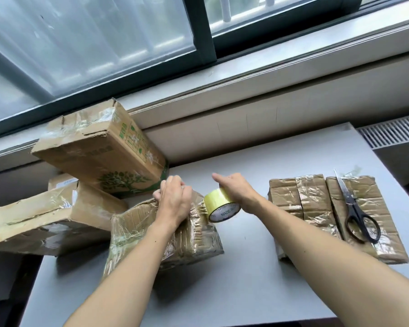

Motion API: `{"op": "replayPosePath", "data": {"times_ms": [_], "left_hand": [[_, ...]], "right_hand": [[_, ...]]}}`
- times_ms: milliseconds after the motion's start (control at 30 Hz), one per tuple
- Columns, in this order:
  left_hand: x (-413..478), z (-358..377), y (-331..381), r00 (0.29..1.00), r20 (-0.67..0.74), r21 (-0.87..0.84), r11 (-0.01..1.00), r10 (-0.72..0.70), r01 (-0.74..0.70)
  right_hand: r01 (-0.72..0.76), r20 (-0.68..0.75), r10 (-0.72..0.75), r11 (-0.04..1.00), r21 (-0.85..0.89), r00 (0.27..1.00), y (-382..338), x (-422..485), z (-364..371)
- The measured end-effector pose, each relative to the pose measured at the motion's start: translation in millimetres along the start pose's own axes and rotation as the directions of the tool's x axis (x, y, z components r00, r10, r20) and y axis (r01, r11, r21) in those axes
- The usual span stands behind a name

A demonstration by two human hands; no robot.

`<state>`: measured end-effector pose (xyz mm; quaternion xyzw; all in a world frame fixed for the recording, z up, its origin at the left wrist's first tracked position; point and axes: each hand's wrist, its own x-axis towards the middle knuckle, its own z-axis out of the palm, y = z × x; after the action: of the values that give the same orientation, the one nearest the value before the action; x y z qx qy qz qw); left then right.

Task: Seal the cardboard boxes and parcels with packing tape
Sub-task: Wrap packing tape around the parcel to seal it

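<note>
A taped cardboard parcel [137, 232] lies at the middle of the grey table [246, 267]. My left hand [175, 199] grips its far top edge, fingers curled over it. Right beside the parcel's right end my right hand [234, 190] holds a roll of yellowish packing tape [221, 205], its index finger stretched out to the left. A strip of clear tape seems to run from the roll onto the parcel.
Two flat taped parcels [316, 208] lie at the right with black scissors [359, 218] on them. Two larger boxes [99, 152] [45, 220] are stacked at the left against the window sill [269, 90]. A vent grille [392, 133] is at far right.
</note>
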<state>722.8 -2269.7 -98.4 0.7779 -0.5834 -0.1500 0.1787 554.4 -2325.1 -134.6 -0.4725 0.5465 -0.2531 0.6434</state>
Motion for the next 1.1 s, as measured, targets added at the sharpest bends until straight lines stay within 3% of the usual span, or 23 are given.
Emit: {"op": "replayPosePath", "data": {"times_ms": [133, 233, 333, 467, 667, 767, 867, 1000, 1100], "left_hand": [[11.4, -50.0, 8.3, 0.999, -0.029, -0.258, 0.966, -0.036, 0.027], [13.5, -80.0, 1.0, 0.996, -0.048, -0.500, 0.865, -0.082, 0.047], [5.3, -92.6, -16.8, 0.992, -0.030, -0.569, 0.818, -0.121, 0.083], [-9.1, -98.0, -44.9, 0.956, 0.064, -0.704, 0.666, -0.286, 0.246], [-34.5, -113.3, -80.5, 0.953, 0.014, -0.513, 0.816, -0.302, 0.266], [-39.5, -114.2, -95.7, 0.951, -0.009, -0.426, 0.862, -0.308, 0.275], [-35.3, -112.7, -100.7, 0.951, -0.009, -0.421, 0.864, -0.309, 0.276], [-30.4, -105.6, -106.0, 0.962, -0.076, -0.266, 0.935, -0.264, 0.236], [-28.2, -101.5, -109.1, 0.965, -0.094, -0.211, 0.952, -0.247, 0.223]], "right_hand": [[0.096, 0.083, -0.113, 0.978, 0.184, 0.990, -66.7, -18.4, -6.6], [0.164, 0.148, -0.203, 0.957, 0.239, 0.968, -111.2, -35.5, 7.3], [0.263, 0.214, -0.301, 0.946, 0.188, 0.929, -135.7, -49.9, 29.7], [0.408, 0.290, -0.396, 0.913, 0.021, 0.871, -134.9, -65.4, 69.2], [0.474, 0.290, -0.401, 0.842, -0.256, 0.869, -116.1, -73.4, 135.5], [0.473, 0.220, -0.420, 0.813, -0.340, 0.881, -110.9, -73.2, 158.1], [0.408, 0.179, -0.377, 0.891, -0.199, 0.909, -110.2, -74.9, 162.5], [0.314, 0.140, -0.309, 0.949, -0.013, 0.941, -91.4, -76.8, 163.0], [0.350, 0.104, -0.338, 0.928, -0.126, 0.935, -105.9, -79.9, 170.6]]}}
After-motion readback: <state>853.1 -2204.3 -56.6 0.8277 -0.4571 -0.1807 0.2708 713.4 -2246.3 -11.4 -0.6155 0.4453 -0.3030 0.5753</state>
